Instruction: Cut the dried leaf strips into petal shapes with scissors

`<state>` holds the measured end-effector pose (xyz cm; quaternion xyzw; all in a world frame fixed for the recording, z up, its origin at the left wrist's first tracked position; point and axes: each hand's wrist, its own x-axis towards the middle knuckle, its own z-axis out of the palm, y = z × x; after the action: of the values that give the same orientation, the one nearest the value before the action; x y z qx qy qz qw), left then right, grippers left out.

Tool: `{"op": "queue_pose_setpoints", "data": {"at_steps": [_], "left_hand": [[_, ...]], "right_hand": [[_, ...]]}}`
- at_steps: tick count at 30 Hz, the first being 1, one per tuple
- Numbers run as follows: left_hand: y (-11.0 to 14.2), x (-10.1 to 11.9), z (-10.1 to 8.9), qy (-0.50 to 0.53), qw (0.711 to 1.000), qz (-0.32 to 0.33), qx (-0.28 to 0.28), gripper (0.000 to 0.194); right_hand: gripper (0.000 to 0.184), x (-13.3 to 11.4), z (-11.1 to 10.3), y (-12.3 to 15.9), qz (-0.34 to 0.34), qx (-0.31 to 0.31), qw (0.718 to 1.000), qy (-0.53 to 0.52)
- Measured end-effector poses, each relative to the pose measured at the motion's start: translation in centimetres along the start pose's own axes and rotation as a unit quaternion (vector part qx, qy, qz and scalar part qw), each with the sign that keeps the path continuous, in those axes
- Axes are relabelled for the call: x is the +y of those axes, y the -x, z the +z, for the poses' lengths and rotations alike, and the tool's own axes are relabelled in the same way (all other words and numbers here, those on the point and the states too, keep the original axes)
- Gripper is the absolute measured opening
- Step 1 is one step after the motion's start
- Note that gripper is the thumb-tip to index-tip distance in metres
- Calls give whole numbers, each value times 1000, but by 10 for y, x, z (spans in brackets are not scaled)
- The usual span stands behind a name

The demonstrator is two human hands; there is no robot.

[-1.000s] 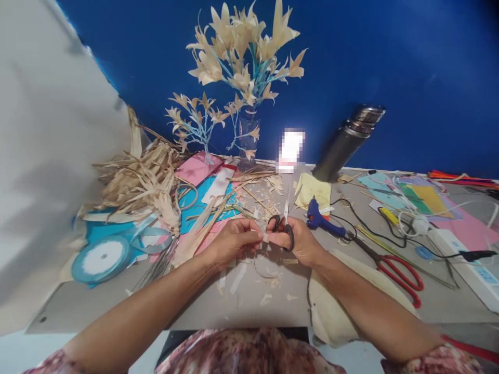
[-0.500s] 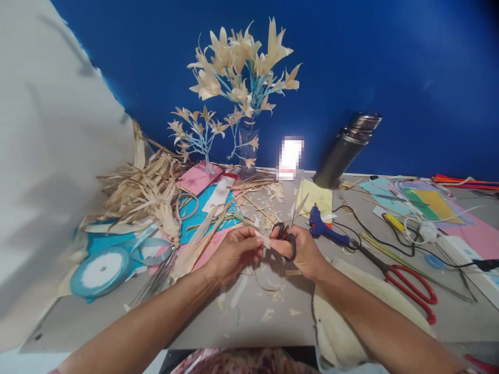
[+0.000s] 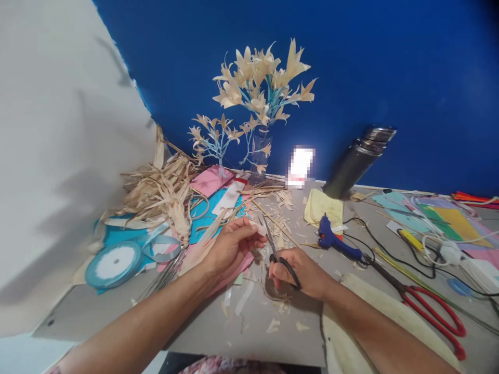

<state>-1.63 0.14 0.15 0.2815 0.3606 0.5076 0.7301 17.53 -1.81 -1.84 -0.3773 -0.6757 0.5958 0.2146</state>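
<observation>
My left hand [image 3: 238, 243] pinches a small pale piece of dried husk [image 3: 259, 227] between thumb and fingers. Black-handled scissors [image 3: 274, 251] are gripped in my right hand [image 3: 298, 272], with the blades pointing up and slightly parted beside the husk piece. Whether the blades touch it I cannot tell. Beneath and beyond both hands, husk scraps [image 3: 278, 221] lie scattered over the grey table [image 3: 288, 340]. Left of my left hand is a bundle of dried husks [image 3: 159, 189].
Behind stand husk flowers [image 3: 261, 78] in a clear bottle [image 3: 260, 148] and a dark flask [image 3: 356, 163]. At right lie a blue glue gun [image 3: 335, 239], red-handled scissors [image 3: 432, 311] and a cream cloth [image 3: 358, 322]. A ribbon spool [image 3: 115, 262] lies at left.
My right hand has turned the scissors from pointing up and right to pointing up and left, blades beside the husk piece. My left hand still holds that piece. The view has shifted.
</observation>
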Motion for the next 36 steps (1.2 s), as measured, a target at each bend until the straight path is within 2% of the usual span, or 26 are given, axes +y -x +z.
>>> {"op": "queue_pose_setpoints", "data": {"at_steps": [4,10,14,16,20,22,25,29,31,36], "left_hand": [[0,1,0,1,1000,3,-3,18],[-1,4,-2,-5,1000,1,-9,19],[0,6,-2,-2,1000,-18,-10,22],[1,4,-1,2,999,-32,-6,22],[5,-5,2,11,998,-49,-23,24],[6,-10,3,5,998,-58,-32,23],[6,-13,3,-19,997,-68,-42,21],[5,-8,1,-32,996,-63,-47,18],[4,-4,-1,-34,997,-52,-45,17],[4,1,-3,-68,996,-32,-55,17]], "right_hand": [[66,1,1,0,17,6,1000,-2],[62,2,3,-1,98,41,993,-59],[63,-3,4,-2,75,32,993,-82],[56,-5,4,-3,41,77,991,-99],[49,-8,2,-4,11,223,966,-133],[47,-8,1,-4,8,242,962,-123],[44,-8,-1,-3,0,198,975,-97],[51,-8,-3,-1,1,62,996,-60],[57,-8,-4,1,6,15,999,-35],[63,-7,-7,4,14,-46,999,-9]]}}
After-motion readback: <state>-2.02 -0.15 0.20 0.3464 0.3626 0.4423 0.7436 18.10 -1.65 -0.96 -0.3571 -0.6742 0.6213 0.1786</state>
